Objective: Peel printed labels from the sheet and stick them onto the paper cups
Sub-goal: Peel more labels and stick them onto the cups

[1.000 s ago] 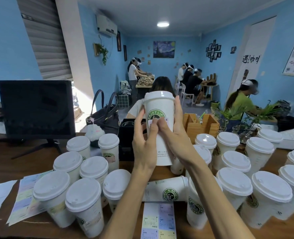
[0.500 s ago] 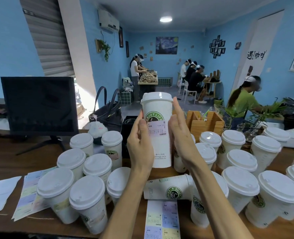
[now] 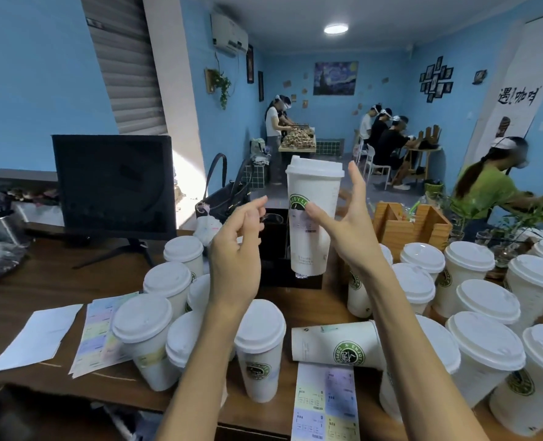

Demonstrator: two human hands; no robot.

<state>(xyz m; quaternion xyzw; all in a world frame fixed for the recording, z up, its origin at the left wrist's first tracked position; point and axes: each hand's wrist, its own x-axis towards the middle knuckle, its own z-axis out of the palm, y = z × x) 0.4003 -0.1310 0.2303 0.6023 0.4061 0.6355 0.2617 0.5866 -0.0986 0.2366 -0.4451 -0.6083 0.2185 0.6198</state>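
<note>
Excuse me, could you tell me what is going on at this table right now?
A person is labelling tall white lidded paper cups. The right hand holds one raised white cup, thumb on its front where a pale printed label is already stuck. The left hand is off the cup, fingers loosely curled. A pastel label sheet lies on the brown wooden table below, among many more cups, one on its side.

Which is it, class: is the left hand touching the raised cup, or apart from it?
Apart. The head view shows dark background between the left hand and the raised cup.
</note>
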